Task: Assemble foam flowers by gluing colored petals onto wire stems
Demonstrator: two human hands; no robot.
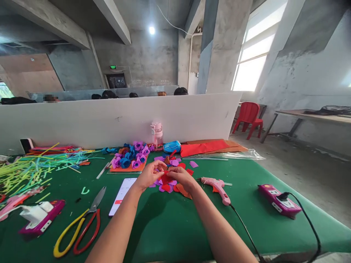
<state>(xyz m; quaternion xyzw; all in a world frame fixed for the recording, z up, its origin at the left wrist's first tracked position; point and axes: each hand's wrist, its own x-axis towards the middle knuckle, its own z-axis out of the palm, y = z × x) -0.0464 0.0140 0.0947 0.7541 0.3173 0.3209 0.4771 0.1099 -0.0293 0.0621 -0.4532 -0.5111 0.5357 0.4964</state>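
My left hand (149, 176) and my right hand (181, 176) are close together over a pile of cut petals. Between their pinched fingertips is a red petal (165, 178), partly hidden by the fingers. Purple petals (174, 162) and more red and orange ones lie loose around and under my hands. Just right of my right hand, a pink hot glue gun (216, 185) rests on its side with a glue stick poking out. A phone (123, 193) showing a timer lies left of my left wrist.
Purple and blue flowers (131, 155) sit on an orange sheet. Scissors (82, 223), power strips (279, 200) and colourful thin strips (41, 164) are on the green table (170, 230). A pink bottle (157, 135), blue pouch (172, 146) and red sheet (204, 147) stand near the white partition (123, 118).
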